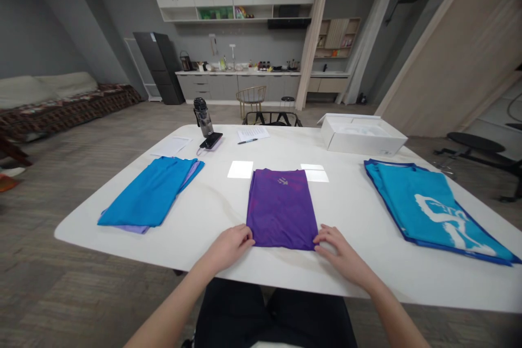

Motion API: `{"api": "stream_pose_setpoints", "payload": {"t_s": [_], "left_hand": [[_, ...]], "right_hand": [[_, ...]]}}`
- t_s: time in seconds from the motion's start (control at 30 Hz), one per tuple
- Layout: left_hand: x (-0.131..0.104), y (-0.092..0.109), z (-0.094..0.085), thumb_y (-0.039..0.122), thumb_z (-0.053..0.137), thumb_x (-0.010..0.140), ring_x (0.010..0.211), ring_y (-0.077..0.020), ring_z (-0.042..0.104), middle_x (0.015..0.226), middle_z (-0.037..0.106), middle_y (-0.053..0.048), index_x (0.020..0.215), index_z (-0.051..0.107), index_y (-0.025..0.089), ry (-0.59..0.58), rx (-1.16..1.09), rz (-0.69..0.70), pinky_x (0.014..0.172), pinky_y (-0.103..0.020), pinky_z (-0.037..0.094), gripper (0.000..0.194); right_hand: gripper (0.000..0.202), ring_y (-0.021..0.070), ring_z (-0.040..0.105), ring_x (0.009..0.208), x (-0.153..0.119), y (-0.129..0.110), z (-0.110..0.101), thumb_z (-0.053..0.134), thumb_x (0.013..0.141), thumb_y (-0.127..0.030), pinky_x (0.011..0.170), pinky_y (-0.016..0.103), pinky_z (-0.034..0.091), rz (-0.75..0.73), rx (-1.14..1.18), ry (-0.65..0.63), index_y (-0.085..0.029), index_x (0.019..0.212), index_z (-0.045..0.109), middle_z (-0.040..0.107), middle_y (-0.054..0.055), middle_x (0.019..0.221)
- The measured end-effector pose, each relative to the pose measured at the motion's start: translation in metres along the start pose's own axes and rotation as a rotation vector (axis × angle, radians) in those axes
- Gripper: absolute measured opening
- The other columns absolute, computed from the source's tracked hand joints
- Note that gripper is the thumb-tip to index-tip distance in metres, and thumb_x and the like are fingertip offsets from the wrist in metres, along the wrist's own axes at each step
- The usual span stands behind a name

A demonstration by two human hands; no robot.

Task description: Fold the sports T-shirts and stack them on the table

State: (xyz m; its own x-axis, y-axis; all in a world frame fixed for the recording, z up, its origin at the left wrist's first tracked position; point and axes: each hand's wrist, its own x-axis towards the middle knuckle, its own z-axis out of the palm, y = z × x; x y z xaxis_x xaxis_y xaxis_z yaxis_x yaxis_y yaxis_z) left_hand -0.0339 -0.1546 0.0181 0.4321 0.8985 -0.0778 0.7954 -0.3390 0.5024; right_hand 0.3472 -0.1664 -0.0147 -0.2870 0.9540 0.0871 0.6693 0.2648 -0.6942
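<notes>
A folded purple shirt point(282, 209) lies flat on the white table in front of me, a small grey logo near its far edge. My left hand point(234, 244) is closed at the near left corner, fingertips pinching the cloth. At the near right corner, my right hand point(336, 250) has thumb and fingertips on the fabric's edge. Off to the left is a stack of folded cloth, a blue garment point(153, 193) over a lilac one point(136, 228). On the right rests a folded teal-blue garment point(436, 206) with a white print and darker blue edging.
The white table point(212, 212) also holds an open white box point(362, 141) at the back right. Along the back stand a dark bottle point(204, 118), a phone point(211, 141), papers point(171, 146) and a pen point(247, 141). Beyond are a chair point(251, 97) and kitchen cabinets.
</notes>
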Motion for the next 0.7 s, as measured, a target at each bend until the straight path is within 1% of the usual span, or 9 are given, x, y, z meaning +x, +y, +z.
{"api": "stream_pose_setpoints", "payload": {"t_s": [0.1, 0.2, 0.23, 0.3, 0.37, 0.43, 0.53, 0.6, 0.7], "left_hand": [[0.022, -0.006, -0.002, 0.039, 0.047, 0.1, 0.092, -0.0196, 0.067, 0.104, 0.07, -0.002, 0.112, 0.062, 0.028, 0.106, 0.004, -0.095, 0.079, -0.03, 0.048, 0.022], [0.063, -0.018, -0.006, 0.039, 0.049, 0.1, 0.102, -0.0218, 0.068, 0.12, 0.068, -0.007, 0.132, 0.054, 0.025, 0.194, 0.036, -0.176, 0.086, -0.032, 0.049, 0.036], [0.079, -0.022, -0.008, 0.04, 0.049, 0.1, 0.106, -0.0228, 0.068, 0.124, 0.067, -0.009, 0.136, 0.051, 0.023, 0.208, 0.051, -0.201, 0.088, -0.032, 0.049, 0.04], [0.111, -0.029, -0.013, 0.043, 0.049, 0.1, 0.113, -0.0252, 0.066, 0.131, 0.064, -0.013, 0.143, 0.046, 0.021, 0.232, 0.082, -0.243, 0.091, -0.034, 0.049, 0.048], [0.143, -0.037, -0.019, 0.047, 0.051, 0.099, 0.118, -0.0268, 0.064, 0.138, 0.061, -0.016, 0.146, 0.043, 0.018, 0.247, 0.094, -0.27, 0.092, -0.034, 0.049, 0.056], [0.172, -0.046, -0.024, 0.051, 0.054, 0.096, 0.12, -0.027, 0.064, 0.138, 0.061, -0.017, 0.145, 0.044, 0.017, 0.254, 0.073, -0.307, 0.092, -0.033, 0.049, 0.06], [0.211, -0.058, -0.032, 0.061, 0.061, 0.088, 0.114, -0.0285, 0.067, 0.129, 0.067, -0.017, 0.133, 0.055, 0.016, 0.222, 0.035, -0.389, 0.087, -0.033, 0.05, 0.064], [0.232, -0.065, -0.036, 0.064, 0.067, 0.082, 0.108, -0.0299, 0.069, 0.121, 0.07, -0.017, 0.12, 0.062, 0.016, 0.178, 0.02, -0.416, 0.083, -0.033, 0.051, 0.062], [0.253, -0.072, -0.039, 0.059, 0.076, 0.076, 0.101, -0.0306, 0.071, 0.111, 0.074, -0.017, 0.106, 0.067, 0.016, 0.106, -0.004, -0.435, 0.08, -0.034, 0.052, 0.053]], "right_hand": [[0.028, 0.0293, 0.062, 0.115, 0.027, 0.004, 0.001, 0.061, 0.091, -0.047, 0.104, 0.047, 0.048, 0.056, 0.035, 0.101, -0.029, 0.109, 0.071, 0.069, 0.01, 0.117], [0.044, 0.0267, 0.067, 0.098, 0.076, 0.013, 0.0, 0.063, 0.087, -0.046, 0.091, 0.042, 0.054, 0.147, 0.03, 0.199, -0.021, 0.122, 0.067, 0.07, 0.012, 0.117], [0.046, 0.027, 0.067, 0.097, 0.094, 0.017, -0.001, 0.063, 0.086, -0.046, 0.09, 0.041, 0.054, 0.187, 0.014, 0.242, -0.019, 0.123, 0.067, 0.07, 0.013, 0.116], [0.048, 0.0279, 0.068, 0.101, 0.133, 0.025, -0.004, 0.064, 0.087, -0.045, 0.092, 0.041, 0.053, 0.272, -0.014, 0.281, -0.015, 0.124, 0.068, 0.071, 0.014, 0.114], [0.049, 0.0283, 0.07, 0.1, 0.169, 0.032, -0.008, 0.066, 0.087, -0.045, 0.091, 0.038, 0.053, 0.354, 0.006, 0.267, -0.012, 0.123, 0.069, 0.074, 0.014, 0.109], [0.045, 0.0274, 0.072, 0.096, 0.2, 0.038, -0.013, 0.069, 0.086, -0.045, 0.087, 0.036, 0.054, 0.398, 0.057, 0.219, -0.013, 0.117, 0.072, 0.076, 0.013, 0.104], [0.038, 0.0243, 0.073, 0.089, 0.238, 0.045, -0.019, 0.077, 0.082, -0.041, 0.08, 0.032, 0.056, 0.452, 0.164, 0.135, -0.013, 0.107, 0.075, 0.078, 0.011, 0.099], [0.031, 0.0224, 0.073, 0.085, 0.255, 0.048, -0.021, 0.082, 0.077, -0.035, 0.076, 0.03, 0.057, 0.487, 0.239, 0.096, -0.013, 0.098, 0.076, 0.078, 0.01, 0.097], [0.02, 0.0208, 0.072, 0.077, 0.27, 0.05, -0.022, 0.085, 0.072, -0.025, 0.072, 0.03, 0.057, 0.526, 0.324, 0.062, -0.013, 0.085, 0.077, 0.079, 0.009, 0.088]]}}
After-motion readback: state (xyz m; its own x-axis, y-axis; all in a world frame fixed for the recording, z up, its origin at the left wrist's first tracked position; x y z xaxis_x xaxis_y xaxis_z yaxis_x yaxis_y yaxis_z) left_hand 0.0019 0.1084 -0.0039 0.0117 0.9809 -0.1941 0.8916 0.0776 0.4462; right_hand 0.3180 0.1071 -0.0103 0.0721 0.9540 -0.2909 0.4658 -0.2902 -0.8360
